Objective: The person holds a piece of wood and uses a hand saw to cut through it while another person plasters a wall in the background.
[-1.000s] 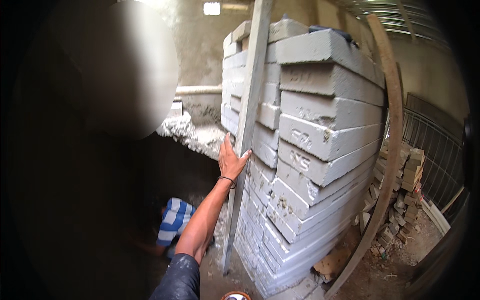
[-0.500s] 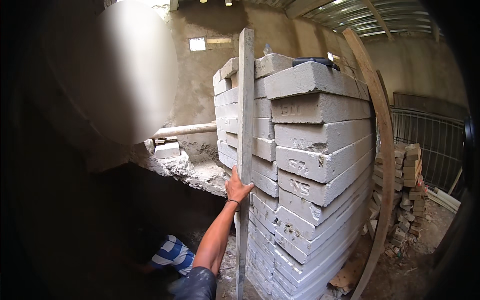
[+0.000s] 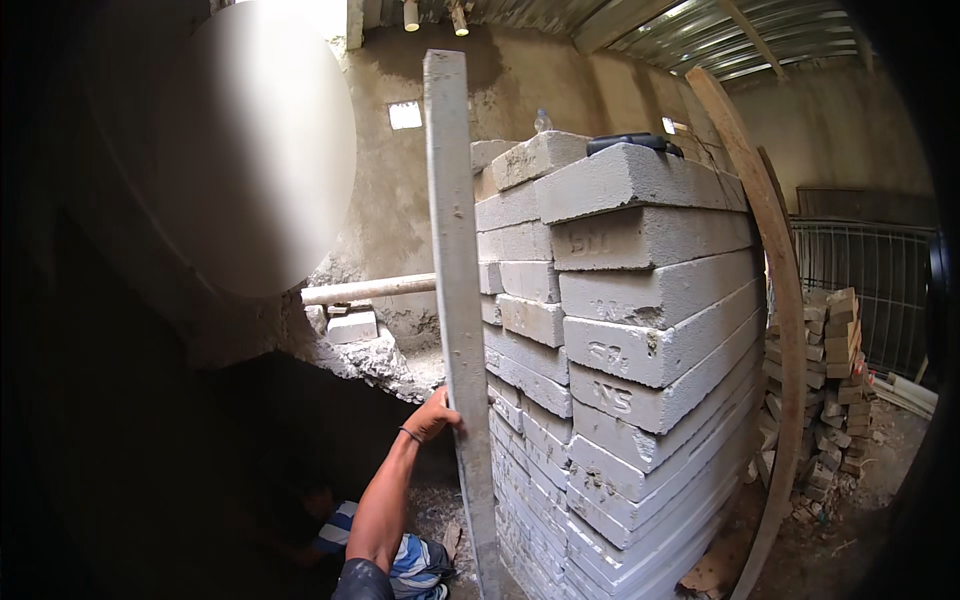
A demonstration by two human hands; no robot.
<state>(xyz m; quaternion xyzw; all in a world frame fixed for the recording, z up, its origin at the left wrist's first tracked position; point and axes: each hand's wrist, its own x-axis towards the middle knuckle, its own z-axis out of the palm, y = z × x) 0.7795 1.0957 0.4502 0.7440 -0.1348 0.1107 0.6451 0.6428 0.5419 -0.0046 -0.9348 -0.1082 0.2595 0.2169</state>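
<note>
My left hand (image 3: 432, 416) grips a long grey rectangular bar (image 3: 455, 240), its thumb on the near face and its other fingers partly hidden behind the edge. Dusty and spotted, the bar stands nearly upright, its top tilted slightly left. Just right of it rises a tall stack of light grey concrete blocks (image 3: 612, 345), some with marks pressed into their ends. The bar covers part of the stack's left side. A dark band circles my left wrist. My right hand is out of view.
A person in a blue-and-white striped shirt (image 3: 408, 560) is low at the lower left. A curved wooden plank (image 3: 790, 330) stands right of the stack, before a pile of broken blocks (image 3: 830, 400). A plastic bottle (image 3: 542, 121) and a black object (image 3: 632, 143) top the stack.
The bar and my left hand have shifted left, away from the front of the stack. My spread fingers have closed around the bar's edge. More of the striped-shirted person shows.
</note>
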